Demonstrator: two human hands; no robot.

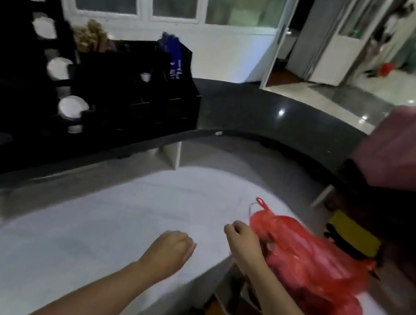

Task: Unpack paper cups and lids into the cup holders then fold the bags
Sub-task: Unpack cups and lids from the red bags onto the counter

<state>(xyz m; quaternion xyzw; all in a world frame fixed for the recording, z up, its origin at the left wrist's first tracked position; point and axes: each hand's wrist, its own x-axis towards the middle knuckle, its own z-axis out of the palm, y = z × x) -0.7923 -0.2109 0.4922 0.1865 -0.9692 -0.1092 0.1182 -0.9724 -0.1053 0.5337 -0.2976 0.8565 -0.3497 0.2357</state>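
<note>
The red bag [305, 260] lies right of both hands; the right hand [243, 240] pinches its near-left edge, the left hand [171, 248] curled, empty.

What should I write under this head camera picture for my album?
Right hand grasping a red plastic bag on the white counter, left hand in a fist.

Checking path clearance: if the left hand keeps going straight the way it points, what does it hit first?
Nothing nearby, it seems. The left hand, a loose fist, points up and away over the bare white surface. Beyond that lies the dark counter edge, though depth is unclear.
</note>
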